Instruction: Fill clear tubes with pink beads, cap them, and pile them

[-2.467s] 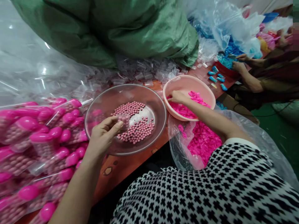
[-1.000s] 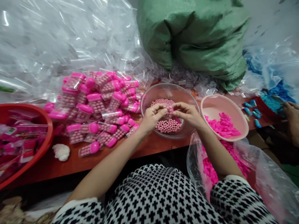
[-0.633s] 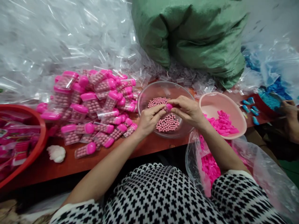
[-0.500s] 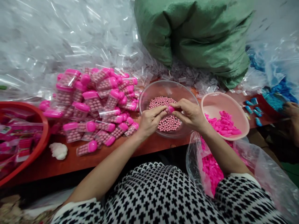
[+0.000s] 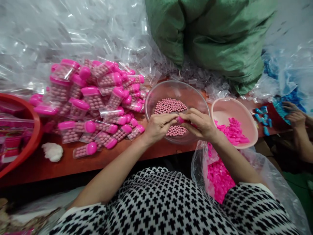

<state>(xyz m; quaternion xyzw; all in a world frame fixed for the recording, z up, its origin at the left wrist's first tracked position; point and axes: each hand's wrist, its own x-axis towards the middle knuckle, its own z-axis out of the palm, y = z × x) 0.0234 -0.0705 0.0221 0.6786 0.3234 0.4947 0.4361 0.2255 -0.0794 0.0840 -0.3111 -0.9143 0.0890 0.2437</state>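
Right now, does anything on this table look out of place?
Yes: a crumpled white wad lies on the tabletop between the red basin and the pink-capped containers. It looks odd, matching nothing around it.

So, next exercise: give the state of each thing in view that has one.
Left hand: pinching a small container
Right hand: pinching it too
Small container: between the hands; cap pink, full seating hidden
Clear bowl: partly filled with pink beads
Peach basin: partly filled with pink pieces
Heaped containers: beads inside, visible ones capped
Plastic bag: open, holding pink pieces
Red basin: holding pink packages
Green sack: bulging; opening not visible
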